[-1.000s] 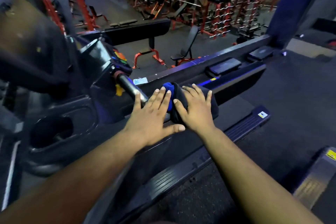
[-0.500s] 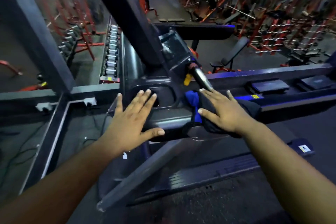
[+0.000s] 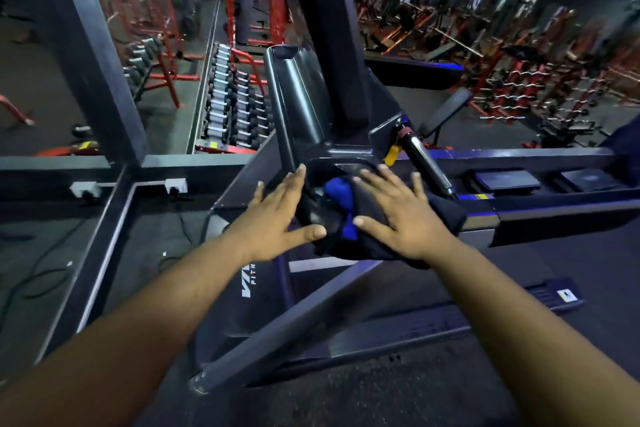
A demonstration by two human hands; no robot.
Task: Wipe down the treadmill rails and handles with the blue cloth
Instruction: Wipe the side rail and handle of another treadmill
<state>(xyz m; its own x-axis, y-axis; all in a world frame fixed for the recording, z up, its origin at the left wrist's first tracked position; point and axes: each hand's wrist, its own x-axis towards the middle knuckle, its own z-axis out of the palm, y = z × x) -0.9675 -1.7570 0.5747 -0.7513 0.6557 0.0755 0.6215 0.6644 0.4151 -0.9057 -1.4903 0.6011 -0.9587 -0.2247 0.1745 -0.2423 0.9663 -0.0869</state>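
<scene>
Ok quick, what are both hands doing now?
Left hand: open, flat on the treadmill console.
Right hand: open, pressing the blue cloth.

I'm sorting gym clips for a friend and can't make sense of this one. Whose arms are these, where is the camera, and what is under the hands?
The camera sits on a person's head and looks down, so the arms are that person's own. They stand at a treadmill in a gym. The right hand lies flat, fingers straight, pressing a blue cloth on the console's tray area. The left hand rests open beside it on the tray's edge, holding nothing. A metal handle slants just beyond the right hand. Dumbbell racks stand behind.
</scene>
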